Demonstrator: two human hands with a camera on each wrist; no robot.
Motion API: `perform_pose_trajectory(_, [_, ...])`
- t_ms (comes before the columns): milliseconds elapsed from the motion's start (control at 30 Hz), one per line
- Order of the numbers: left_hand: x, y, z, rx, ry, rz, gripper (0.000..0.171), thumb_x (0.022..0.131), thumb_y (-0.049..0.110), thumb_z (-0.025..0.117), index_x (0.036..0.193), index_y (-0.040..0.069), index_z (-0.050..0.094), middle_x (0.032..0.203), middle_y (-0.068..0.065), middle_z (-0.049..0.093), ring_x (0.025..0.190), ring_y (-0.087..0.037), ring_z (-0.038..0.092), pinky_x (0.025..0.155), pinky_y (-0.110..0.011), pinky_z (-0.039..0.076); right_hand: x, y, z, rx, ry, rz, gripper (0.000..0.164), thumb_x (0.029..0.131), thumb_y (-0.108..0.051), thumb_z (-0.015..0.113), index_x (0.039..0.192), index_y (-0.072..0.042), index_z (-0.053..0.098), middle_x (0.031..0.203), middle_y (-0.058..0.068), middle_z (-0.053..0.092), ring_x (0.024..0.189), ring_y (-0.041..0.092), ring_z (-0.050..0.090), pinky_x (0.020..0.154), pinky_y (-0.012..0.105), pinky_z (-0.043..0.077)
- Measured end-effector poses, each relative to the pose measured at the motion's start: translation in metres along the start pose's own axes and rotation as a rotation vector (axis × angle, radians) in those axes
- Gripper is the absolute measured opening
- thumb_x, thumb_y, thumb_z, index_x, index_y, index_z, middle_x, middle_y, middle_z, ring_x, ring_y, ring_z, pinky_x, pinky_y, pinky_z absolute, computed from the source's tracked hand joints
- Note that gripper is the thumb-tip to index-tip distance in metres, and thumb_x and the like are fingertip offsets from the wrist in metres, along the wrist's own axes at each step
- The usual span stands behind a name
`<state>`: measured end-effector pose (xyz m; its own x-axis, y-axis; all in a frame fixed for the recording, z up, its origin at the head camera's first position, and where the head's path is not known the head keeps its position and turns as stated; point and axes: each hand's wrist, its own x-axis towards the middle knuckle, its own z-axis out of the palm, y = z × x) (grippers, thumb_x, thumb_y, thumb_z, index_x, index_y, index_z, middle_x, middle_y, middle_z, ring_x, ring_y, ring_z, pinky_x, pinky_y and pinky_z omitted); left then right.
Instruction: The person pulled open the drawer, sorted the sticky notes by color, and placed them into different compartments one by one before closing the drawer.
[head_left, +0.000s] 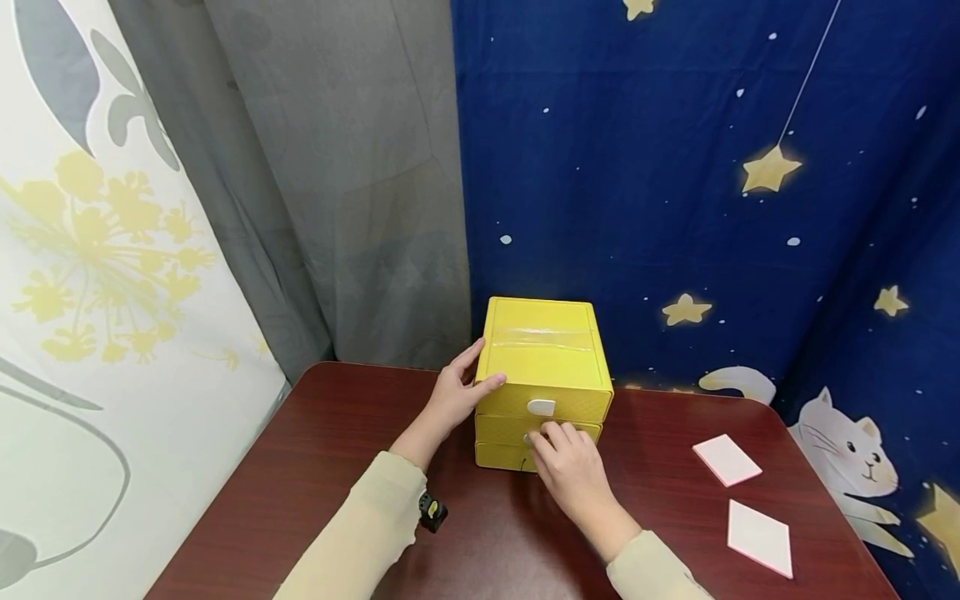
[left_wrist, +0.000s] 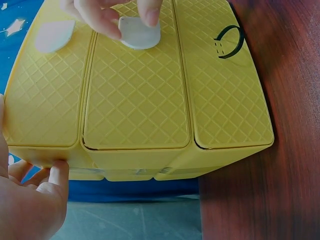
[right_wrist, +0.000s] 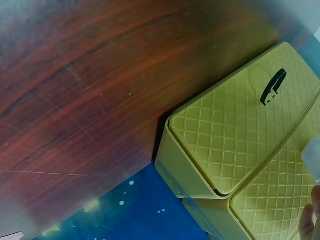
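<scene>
A small yellow chest of three drawers [head_left: 543, 367] stands on the table, its drawer fronts facing me. My left hand [head_left: 453, 396] rests along its left side near the top, fingers on the side and thumb reaching over the top edge. At the middle drawer, my right hand [head_left: 570, 471] pinches the white pull tab [left_wrist: 141, 39] between thumb and finger. A second white tab [head_left: 541, 407] is on the top drawer. The bottom drawer carries a thin black loop [left_wrist: 242, 37]. In the left wrist view, all the drawer fronts sit about level with each other.
Two pale square cards [head_left: 727, 460] with pink edges lie on the right of the dark red table [head_left: 360, 417]. Clear tape [head_left: 543, 337] crosses the chest's top. Behind the table hang a grey curtain [head_left: 360, 208] and a blue starry curtain [head_left: 600, 167].
</scene>
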<state>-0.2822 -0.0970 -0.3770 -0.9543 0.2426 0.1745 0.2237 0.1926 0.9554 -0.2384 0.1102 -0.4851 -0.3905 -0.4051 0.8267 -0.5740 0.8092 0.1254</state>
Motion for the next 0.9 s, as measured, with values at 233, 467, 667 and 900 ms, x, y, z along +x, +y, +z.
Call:
perform_pose_trajectory(233, [0.0,0.0,0.0,-0.005,-0.004,0.013,0.075,0.088,0.021,0.068,0.149,0.006,0.027,0.155,-0.011,0.025,0.139,-0.028,0.031,0.107,-0.041,0.036,-0.006,-0.003,-0.007,0.031,-0.118,-0.028,0.024,0.071,-0.017,0.075,0.094,-0.013,0.07,0.09,-0.001,0.063,0.07,0.019,0.052,0.055,0.03,0.04])
perform_pose_trajectory(467, [-0.001,0.001,0.0,0.002,0.0,0.017,0.075,0.088,0.022,0.068,0.149,0.006,0.027,0.155,-0.012,0.025,0.139,-0.028,0.032,0.107,-0.041,0.037,-0.017,-0.006,-0.005,0.054,-0.204,-0.037,0.028,0.065,-0.021,0.084,0.09,-0.015,0.072,0.087,-0.005,0.061,0.073,0.016,0.053,0.054,0.03,0.041])
perform_pose_trajectory(667, [-0.001,0.001,0.0,0.001,0.003,0.01,0.075,0.088,0.022,0.068,0.149,0.007,0.027,0.155,-0.011,0.025,0.139,-0.028,0.032,0.106,-0.041,0.038,-0.024,-0.006,-0.001,0.025,-0.312,-0.016,0.032,0.063,-0.024,0.085,0.091,-0.015,0.072,0.089,-0.005,0.061,0.075,0.016,0.058,0.055,0.03,0.043])
perform_pose_trajectory(900, [-0.001,0.0,0.0,-0.004,0.0,-0.005,0.075,0.088,0.024,0.068,0.149,0.009,0.027,0.155,-0.01,0.024,0.139,-0.028,0.031,0.107,-0.041,0.036,-0.03,-0.009,0.001,0.003,-0.527,-0.001,0.03,0.07,-0.028,0.08,0.097,-0.017,0.073,0.096,-0.005,0.063,0.08,0.015,0.061,0.057,0.03,0.045])
